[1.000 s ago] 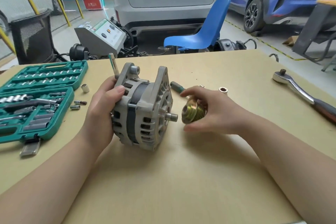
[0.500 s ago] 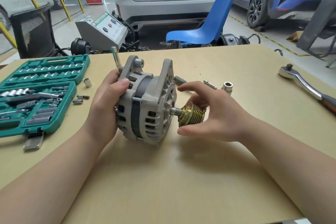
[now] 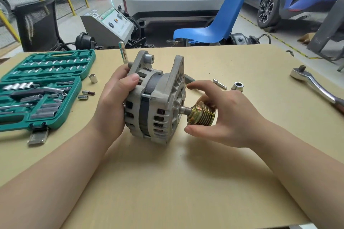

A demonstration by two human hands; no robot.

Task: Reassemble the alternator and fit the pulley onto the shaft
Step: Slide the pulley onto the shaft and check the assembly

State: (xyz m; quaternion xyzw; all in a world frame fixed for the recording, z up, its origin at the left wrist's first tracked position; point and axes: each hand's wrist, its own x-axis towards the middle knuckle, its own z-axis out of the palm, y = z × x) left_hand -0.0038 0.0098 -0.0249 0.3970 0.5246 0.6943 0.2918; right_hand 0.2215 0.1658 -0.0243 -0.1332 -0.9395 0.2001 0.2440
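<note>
A grey cast alternator (image 3: 156,98) stands on the tan table (image 3: 186,182), its threaded shaft (image 3: 184,109) pointing right. My left hand (image 3: 113,104) grips its rear housing, thumb on top. A gold grooved pulley (image 3: 202,116) sits on the tip of the shaft, with bare thread showing between it and the housing. My right hand (image 3: 227,115) holds the pulley between thumb below and fingers behind it, the index finger stretched out above.
An open green socket case (image 3: 40,89) lies at the left with loose sockets (image 3: 93,78) beside it. A ratchet wrench (image 3: 316,85) lies at the far right. A socket (image 3: 237,86) and a small extension bar (image 3: 220,84) rest behind my right hand. A blue chair (image 3: 214,26) stands beyond the table.
My right hand brought the pulley left from beside the shaft and onto its tip. The alternator tilted slightly in my left hand.
</note>
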